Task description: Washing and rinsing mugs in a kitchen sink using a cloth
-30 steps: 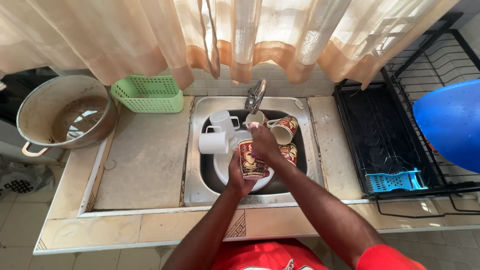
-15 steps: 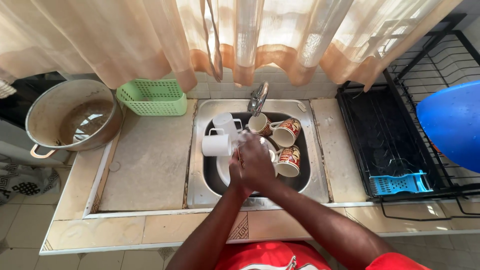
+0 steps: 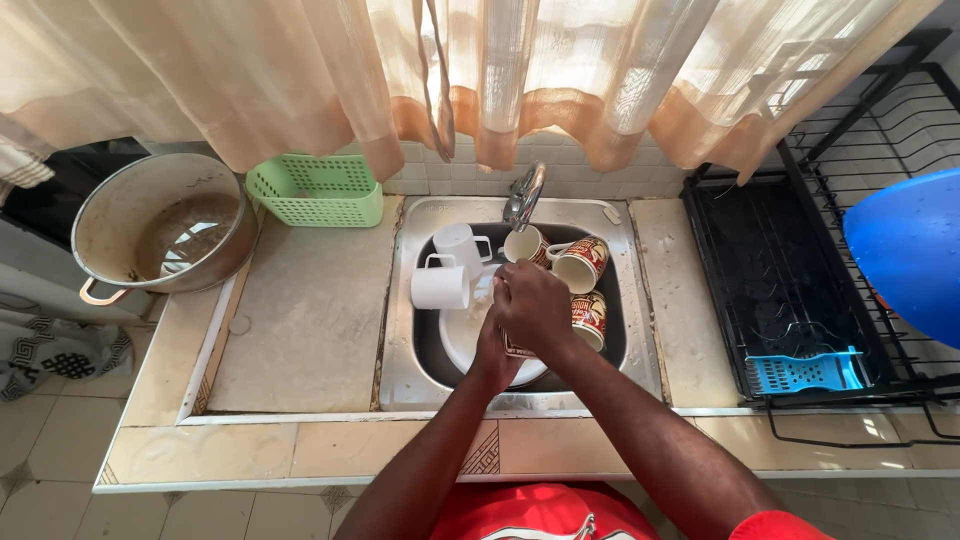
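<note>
Both my hands meet over the steel sink (image 3: 400,330). My left hand (image 3: 488,352) grips a red-and-cream patterned mug (image 3: 516,349) from below, and only a sliver of it shows. My right hand (image 3: 536,304) is closed over the top of that mug and hides most of it. Under the hands lies a white plate (image 3: 458,340). Two white mugs (image 3: 441,287) sit at the sink's left. A cream mug (image 3: 523,246) and two more patterned mugs (image 3: 581,263) lie at the back and right. The tap (image 3: 525,196) hangs above them.
A large dirty metal pot (image 3: 160,228) stands at the far left, and a green plastic basket (image 3: 316,190) is beside it. A black dish rack (image 3: 790,290) with a blue cutlery holder (image 3: 806,372) fills the right side. A blue round object (image 3: 912,250) sits over the rack. Curtains hang behind.
My right hand has come down from the mug's rim and now closes over the mug. Both hands drew slightly nearer to me. The mugs in the sink stayed put.
</note>
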